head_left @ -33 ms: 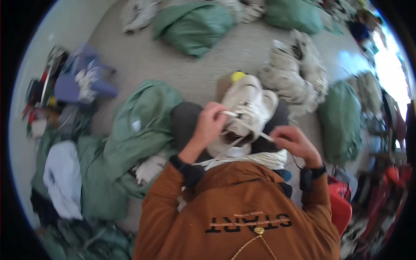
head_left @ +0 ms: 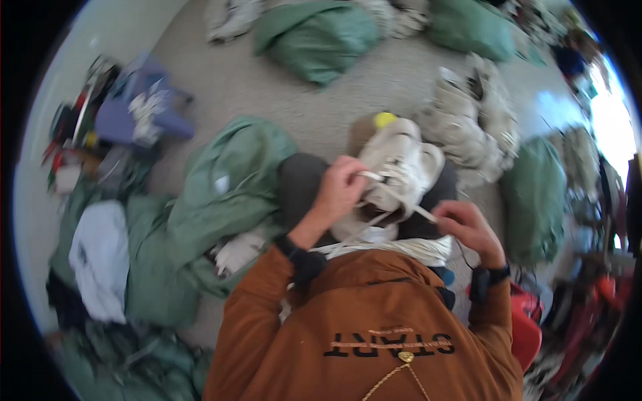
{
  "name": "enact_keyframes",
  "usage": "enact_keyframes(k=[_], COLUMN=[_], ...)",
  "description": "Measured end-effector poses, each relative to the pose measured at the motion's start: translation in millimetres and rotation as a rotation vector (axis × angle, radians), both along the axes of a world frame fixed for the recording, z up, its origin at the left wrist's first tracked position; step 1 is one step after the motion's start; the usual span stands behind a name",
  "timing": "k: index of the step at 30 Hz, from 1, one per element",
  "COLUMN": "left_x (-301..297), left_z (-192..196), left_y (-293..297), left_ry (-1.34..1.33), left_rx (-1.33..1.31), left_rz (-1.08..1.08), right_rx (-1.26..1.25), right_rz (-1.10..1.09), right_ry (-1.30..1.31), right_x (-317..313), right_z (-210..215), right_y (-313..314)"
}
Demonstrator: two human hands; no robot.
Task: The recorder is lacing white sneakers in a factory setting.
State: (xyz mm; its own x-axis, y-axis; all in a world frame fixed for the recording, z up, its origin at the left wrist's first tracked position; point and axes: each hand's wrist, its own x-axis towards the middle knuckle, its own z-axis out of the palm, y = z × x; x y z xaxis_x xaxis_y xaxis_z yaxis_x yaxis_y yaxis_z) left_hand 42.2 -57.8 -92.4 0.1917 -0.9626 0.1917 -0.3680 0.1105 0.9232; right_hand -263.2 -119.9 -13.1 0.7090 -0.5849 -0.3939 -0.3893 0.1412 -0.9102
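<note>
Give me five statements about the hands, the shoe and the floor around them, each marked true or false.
1. The left hand pinches a lace on the white shoe. True.
2. The right hand rests on a green bag. False: it holds a lace end beside the shoe.
3. The shoe is black. False: white.
4. Green bags lie on the floor. True.
5. Both sleeves are blue. False: orange-brown.

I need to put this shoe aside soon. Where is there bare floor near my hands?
Bare grey carpet lies beyond the white sneaker, bordered by the green bag at the top, the green bag on the left and the pile of pale shoes. Crowded: left, with green bags and white cloth; right, another green bag.
</note>
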Motion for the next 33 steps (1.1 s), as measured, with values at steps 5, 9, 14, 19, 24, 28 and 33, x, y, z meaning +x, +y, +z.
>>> enact_keyframes(k=[5,9,14,19,24,28,33], left_x=[-24,-14,-6,-3,-6,-9,-8], left_z=[6,12,14,6,1,2,11], left_y=[4,11,1,8,0,3,1], left_ry=[0.129,0.067,0.190,0.254,0.320,0.231,0.399], left_rx=[-0.031,-0.004,0.132,0.175,0.169,0.117,0.193], left_rz=[0.059,-0.004,-0.067,0.048,0.021,0.068,0.009], right_rx=[0.023,0.070,0.057,0.085,0.114,0.133,0.136], right_rz=[-0.095,-0.120,-0.188,-0.150,-0.152,-0.142,-0.160], right_ry=[-0.057,-0.105,-0.105,-0.155,-0.163,-0.172,-0.209], right_x=[-7,20,23,32,21,19,20], right_z=[-23,-25,-27,-34,-36,-37,-39], right_y=[11,16,21,19,22,24,22])
